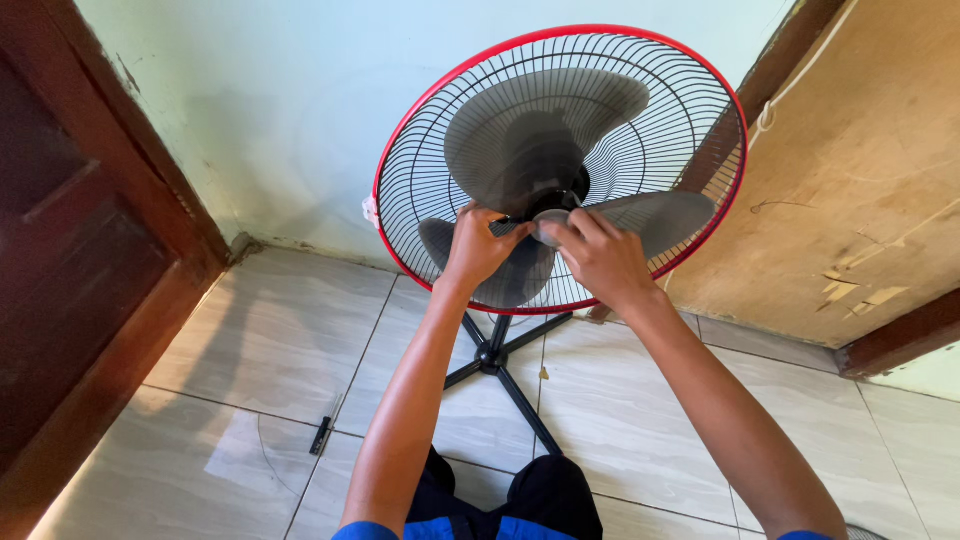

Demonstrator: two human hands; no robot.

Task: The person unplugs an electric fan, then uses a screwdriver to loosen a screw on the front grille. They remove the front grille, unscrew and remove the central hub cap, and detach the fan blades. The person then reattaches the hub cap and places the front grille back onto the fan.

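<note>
A: Knees sit nearest, below the fan's cross base. Hand states?

B: Left hand grips a grey blade left of the hub. Right hand pinches the hub cap, nearer the hub.

A: Fan location?

B: Directly ahead of both hands; rear grille faces them, front guard off, shaft axis pointing toward the person.

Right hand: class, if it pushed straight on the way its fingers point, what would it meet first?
The right hand points at the fan's hub; its fingertips seem already on it, with the grey blades and rear grille behind. Depth is unclear.
</note>
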